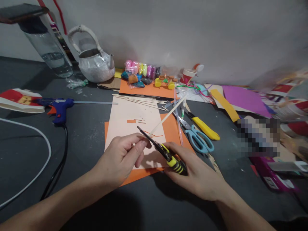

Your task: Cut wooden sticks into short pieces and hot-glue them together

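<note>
Our left grip (127, 155) pinches a thin stick (168, 114) above the pale paper (120, 125); our right grip (197, 171) wraps a black-and-yellow hand tool (176, 165); we should steady the stick close to its jaws; we judge room wider toward the glue gun (60, 109) than where scissors (199, 141) crowd the orange sheet's (172, 134) edge

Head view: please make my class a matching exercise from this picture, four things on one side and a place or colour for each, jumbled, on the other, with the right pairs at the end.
Column 1
1. Scissors
2. Thin stick
3. Metal kettle
4. Plier-like tool

Column 2
A. Silver-grey, standing near the wall
B. Gripped in the right hand
C. Light-blue handles, lying on the right side of the work area
D. Pinched in the fingers of the left hand

Right pairs: 1-C, 2-D, 3-A, 4-B
</note>
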### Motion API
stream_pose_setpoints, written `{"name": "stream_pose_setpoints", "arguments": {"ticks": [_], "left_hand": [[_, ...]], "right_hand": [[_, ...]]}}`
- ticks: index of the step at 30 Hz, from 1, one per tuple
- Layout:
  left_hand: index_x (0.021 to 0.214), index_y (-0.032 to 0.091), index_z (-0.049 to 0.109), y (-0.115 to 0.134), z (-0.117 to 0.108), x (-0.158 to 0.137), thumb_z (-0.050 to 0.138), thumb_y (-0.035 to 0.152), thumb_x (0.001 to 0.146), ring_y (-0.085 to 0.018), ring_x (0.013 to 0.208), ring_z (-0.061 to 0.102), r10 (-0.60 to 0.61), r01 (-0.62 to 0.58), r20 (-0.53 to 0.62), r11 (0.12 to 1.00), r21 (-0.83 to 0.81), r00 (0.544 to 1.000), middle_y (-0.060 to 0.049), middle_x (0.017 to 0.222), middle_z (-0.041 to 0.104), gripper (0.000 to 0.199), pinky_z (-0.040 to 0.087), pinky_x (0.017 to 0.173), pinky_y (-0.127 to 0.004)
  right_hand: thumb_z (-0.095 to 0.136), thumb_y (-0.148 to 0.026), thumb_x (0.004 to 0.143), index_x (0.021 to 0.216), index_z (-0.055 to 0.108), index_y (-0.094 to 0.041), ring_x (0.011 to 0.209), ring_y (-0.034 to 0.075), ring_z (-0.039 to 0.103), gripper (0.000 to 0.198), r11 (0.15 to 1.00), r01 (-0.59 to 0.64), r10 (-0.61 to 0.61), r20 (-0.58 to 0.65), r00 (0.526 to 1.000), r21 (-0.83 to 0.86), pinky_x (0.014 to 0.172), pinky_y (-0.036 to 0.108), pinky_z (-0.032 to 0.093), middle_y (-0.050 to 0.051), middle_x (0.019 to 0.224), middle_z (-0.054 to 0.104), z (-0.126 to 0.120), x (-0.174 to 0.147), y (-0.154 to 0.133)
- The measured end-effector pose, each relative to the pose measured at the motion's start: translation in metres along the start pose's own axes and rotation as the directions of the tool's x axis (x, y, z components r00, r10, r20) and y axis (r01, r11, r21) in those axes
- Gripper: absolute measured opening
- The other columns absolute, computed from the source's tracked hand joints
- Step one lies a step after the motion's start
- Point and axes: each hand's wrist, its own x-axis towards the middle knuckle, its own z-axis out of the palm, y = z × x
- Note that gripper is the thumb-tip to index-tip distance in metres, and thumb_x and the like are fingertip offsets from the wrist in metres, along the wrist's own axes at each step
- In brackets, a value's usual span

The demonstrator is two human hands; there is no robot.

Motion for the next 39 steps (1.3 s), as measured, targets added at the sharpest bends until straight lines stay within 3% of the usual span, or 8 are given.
{"name": "stream_pose_setpoints", "arguments": {"ticks": [6,12,16,20,29,35,39], "left_hand": [[0.086,0.017,0.064,0.003,0.000,0.000,0.043,0.031,0.097,-0.007,0.045,0.037,-0.081,0.088,0.071,0.989,-0.115,0.994,0.008,0.049,0.044,0.028,0.031,0.046,-0.019],[0.088,0.018,0.066,0.000,0.002,0.000,0.048,0.028,0.095,-0.008,0.052,0.046,0.077,-0.050,-0.109,0.973,0.227,0.991,0.007,0.057,0.053,0.021,0.035,0.052,-0.020],[0.071,0.017,0.060,-0.002,0.001,0.000,0.044,0.022,0.096,-0.007,0.048,0.044,0.168,-0.126,-0.096,0.931,0.343,0.981,0.007,0.052,0.048,0.030,0.033,0.051,-0.020],[0.077,0.018,0.060,-0.001,-0.001,0.000,0.040,0.027,0.098,-0.008,0.048,0.049,0.088,-0.077,-0.038,0.974,0.215,0.995,0.007,0.052,0.050,0.031,0.036,0.051,-0.021],[0.085,0.017,0.061,-0.001,0.002,0.000,0.041,0.033,0.099,-0.008,0.046,0.039,-0.044,0.045,0.045,0.998,-0.033,0.998,0.007,0.050,0.046,0.029,0.031,0.047,-0.020],[0.091,0.018,0.062,-0.005,0.004,0.002,0.040,0.033,0.100,-0.008,0.048,0.040,-0.035,0.034,-0.012,0.999,-0.023,0.999,0.007,0.053,0.045,0.028,0.032,0.048,-0.019],[0.091,0.018,0.062,-0.005,0.002,0.000,0.041,0.031,0.100,-0.008,0.049,0.045,0.036,-0.032,-0.060,0.997,0.070,0.998,0.007,0.055,0.047,0.027,0.037,0.050,-0.019]], "right_hand": [[0.055,-0.018,0.085,0.104,0.051,-0.023,0.084,0.018,0.061,0.019,0.999,0.005,-0.005,-0.006,1.000,-0.054,0.074,0.030,0.048,0.002,0.097,0.066,0.002,-0.002,-0.001],[0.055,-0.015,0.084,0.108,0.052,-0.022,0.083,0.018,0.062,0.025,0.999,0.010,-0.011,-0.028,1.000,-0.044,0.073,0.029,0.048,0.002,0.098,0.066,0.002,-0.001,0.000],[0.057,-0.019,0.084,0.105,0.053,-0.021,0.085,0.019,0.063,0.021,0.999,0.019,-0.020,-0.027,0.999,-0.035,0.073,0.030,0.050,0.003,0.099,0.067,0.000,0.001,-0.002],[0.058,-0.021,0.085,0.110,0.054,-0.022,0.089,0.021,0.065,0.026,0.999,0.035,-0.037,-0.044,0.998,-0.032,0.073,0.030,0.052,0.005,0.104,0.069,-0.002,0.002,-0.003],[0.056,-0.017,0.084,0.107,0.055,-0.021,0.084,0.020,0.064,0.024,0.994,0.027,-0.034,-0.060,0.998,-0.106,0.071,0.030,0.050,0.004,0.099,0.069,0.001,-0.005,0.000],[0.056,-0.017,0.084,0.107,0.055,-0.020,0.076,0.018,0.062,0.024,0.994,0.028,-0.035,-0.071,0.997,-0.102,0.067,0.029,0.049,0.004,0.091,0.067,0.002,0.001,-0.004],[0.062,-0.027,0.085,0.124,0.052,-0.022,0.092,0.023,0.066,0.040,0.991,0.056,-0.070,-0.109,0.992,-0.123,0.076,0.032,0.052,0.008,0.110,0.069,-0.008,-0.003,0.004]]}}
